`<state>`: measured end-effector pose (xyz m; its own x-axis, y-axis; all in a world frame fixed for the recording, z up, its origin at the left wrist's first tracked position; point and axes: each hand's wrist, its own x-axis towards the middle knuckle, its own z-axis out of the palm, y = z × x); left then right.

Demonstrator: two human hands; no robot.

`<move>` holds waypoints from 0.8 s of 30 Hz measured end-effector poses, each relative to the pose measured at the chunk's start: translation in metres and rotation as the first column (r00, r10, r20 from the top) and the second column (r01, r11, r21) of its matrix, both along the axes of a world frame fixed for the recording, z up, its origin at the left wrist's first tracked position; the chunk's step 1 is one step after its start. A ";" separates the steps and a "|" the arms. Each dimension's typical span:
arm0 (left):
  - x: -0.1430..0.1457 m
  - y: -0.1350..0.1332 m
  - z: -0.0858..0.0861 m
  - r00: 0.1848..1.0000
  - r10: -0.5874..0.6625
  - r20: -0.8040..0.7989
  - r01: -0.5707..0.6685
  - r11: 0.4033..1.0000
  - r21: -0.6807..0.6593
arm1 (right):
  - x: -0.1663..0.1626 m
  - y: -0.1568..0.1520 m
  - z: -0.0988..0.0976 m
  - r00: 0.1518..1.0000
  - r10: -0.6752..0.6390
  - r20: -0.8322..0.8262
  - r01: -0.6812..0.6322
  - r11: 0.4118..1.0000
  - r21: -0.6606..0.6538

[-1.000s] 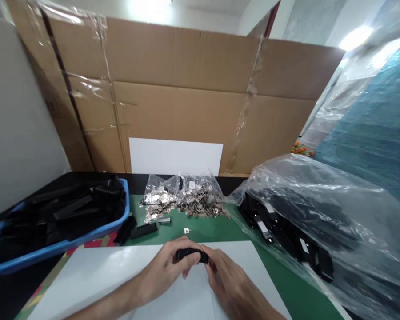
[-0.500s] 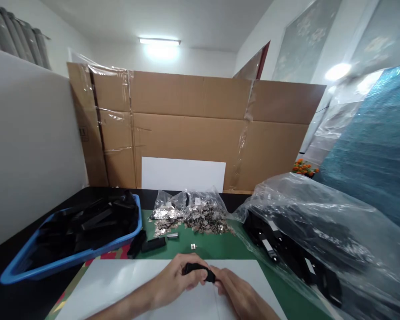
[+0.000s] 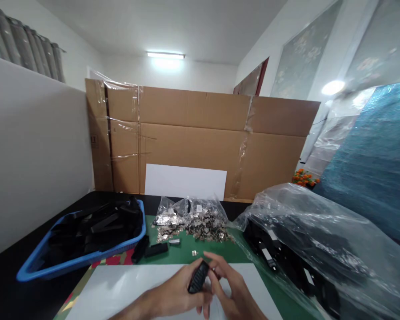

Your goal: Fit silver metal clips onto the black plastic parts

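Observation:
A small black plastic casing [image 3: 198, 277] with a ribbed face is tilted upright above the white board [image 3: 126, 280]. My left hand [image 3: 182, 289] is closed around it, fingers wrapped underneath. The thumb and a finger of my right hand [image 3: 231, 284] are pinched at the casing's upper right edge, while the index finger stretches out above. Whether a small part sits between those right fingertips is hidden. A tiny metal piece [image 3: 194, 253] lies just beyond my hands on the green mat [image 3: 220, 255].
Clear bags with a heap of small metal pieces [image 3: 206, 224] lie behind. Two black casings [image 3: 156, 250] and a metal cylinder [image 3: 174, 242] rest near a blue basket [image 3: 83, 260] of black parts. At right, a plastic bag [image 3: 306, 209] covers more black parts.
The black casing has turned from lying sideways to upright, its ribbed face now showing. My right hand's fingers have spread and shifted to its upper edge. The camera view has tipped slightly upward.

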<state>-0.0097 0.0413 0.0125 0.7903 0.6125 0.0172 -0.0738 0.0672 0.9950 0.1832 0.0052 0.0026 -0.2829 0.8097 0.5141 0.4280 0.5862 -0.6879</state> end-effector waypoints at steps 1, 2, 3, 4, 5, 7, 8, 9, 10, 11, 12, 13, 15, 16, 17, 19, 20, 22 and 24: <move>0.002 -0.002 0.002 0.999 0.038 -0.028 -0.037 0.999 0.038 | -0.005 0.003 0.006 0.999 -0.038 -0.029 0.038 0.999 -0.018; 0.004 -0.004 0.004 0.994 0.101 -0.050 -0.096 0.992 0.086 | -0.009 0.006 0.011 0.997 -0.071 -0.022 0.072 0.997 0.012; 0.005 -0.006 0.006 0.981 0.179 -0.071 -0.167 0.975 0.146 | -0.013 0.010 0.015 0.990 -0.138 -0.004 0.138 0.989 0.057; 0.005 -0.007 0.009 0.963 0.255 -0.091 -0.231 0.949 0.214 | -0.015 0.015 0.017 0.981 -0.193 0.011 0.191 0.975 0.117; 0.003 -0.008 0.011 0.941 0.319 -0.110 -0.277 0.917 0.287 | -0.017 0.019 0.018 0.972 -0.231 0.034 0.222 0.961 0.166; -0.005 -0.006 0.014 0.893 0.424 -0.151 -0.343 0.858 0.382 | -0.018 0.028 0.015 0.963 -0.240 0.125 0.200 0.942 0.268; -0.011 -0.004 0.015 0.869 0.463 -0.176 -0.374 0.846 0.380 | -0.018 0.031 0.012 0.954 -0.231 0.189 0.170 0.940 0.296; -0.017 -0.002 0.014 0.844 0.499 -0.197 -0.418 0.842 0.340 | -0.017 0.034 0.009 0.941 -0.221 0.257 0.138 0.942 0.307; -0.023 0.000 0.013 0.828 0.519 -0.213 -0.462 0.846 0.266 | -0.016 0.036 0.007 0.923 -0.214 0.319 0.115 0.946 0.303; -0.029 0.003 0.011 0.827 0.520 -0.214 -0.493 0.853 0.169 | -0.015 0.037 0.004 0.907 -0.206 0.367 0.099 0.952 0.290; -0.034 0.005 0.009 0.842 0.501 -0.199 -0.500 0.864 0.060 | -0.014 0.038 0.002 0.895 -0.198 0.399 0.091 0.958 0.272; -0.039 0.006 0.008 0.870 0.463 -0.169 -0.476 0.878 -0.047 | -0.013 0.038 0.000 0.890 -0.191 0.414 0.088 0.963 0.257; -0.046 0.006 0.006 0.920 0.385 -0.076 -0.393 0.894 -0.216 | -0.012 0.037 -0.001 0.893 -0.171 0.417 0.075 0.969 0.237; -0.048 0.005 0.006 0.931 0.364 -0.037 -0.361 0.895 -0.260 | -0.012 0.037 -0.001 0.895 -0.165 0.415 0.070 0.970 0.234; -0.050 0.003 0.007 0.932 0.361 -0.012 -0.350 0.894 -0.280 | -0.012 0.036 -0.001 0.894 -0.165 0.416 0.069 0.970 0.235; -0.052 0.000 0.010 0.923 0.384 0.006 -0.369 0.892 -0.263 | -0.012 0.034 0.000 0.892 -0.177 0.416 0.075 0.965 0.250; -0.053 -0.001 0.012 0.918 0.396 0.006 -0.383 0.892 -0.242 | -0.011 0.033 0.000 0.895 -0.188 0.405 0.084 0.961 0.262; -0.053 -0.001 0.014 0.906 0.423 0.005 -0.411 0.884 -0.222 | -0.010 0.030 0.001 0.917 -0.215 0.336 0.113 0.948 0.298; -0.054 0.000 0.014 0.886 0.464 0.015 -0.447 0.861 -0.242 | -0.010 0.025 0.002 0.947 -0.229 0.224 0.140 0.925 0.353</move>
<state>-0.0635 0.0412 0.0269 0.4238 0.8979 -0.1193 -0.2204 0.2299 0.9479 0.1727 0.0303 0.0044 -0.3023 0.6579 0.6898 0.6859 0.6526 -0.3219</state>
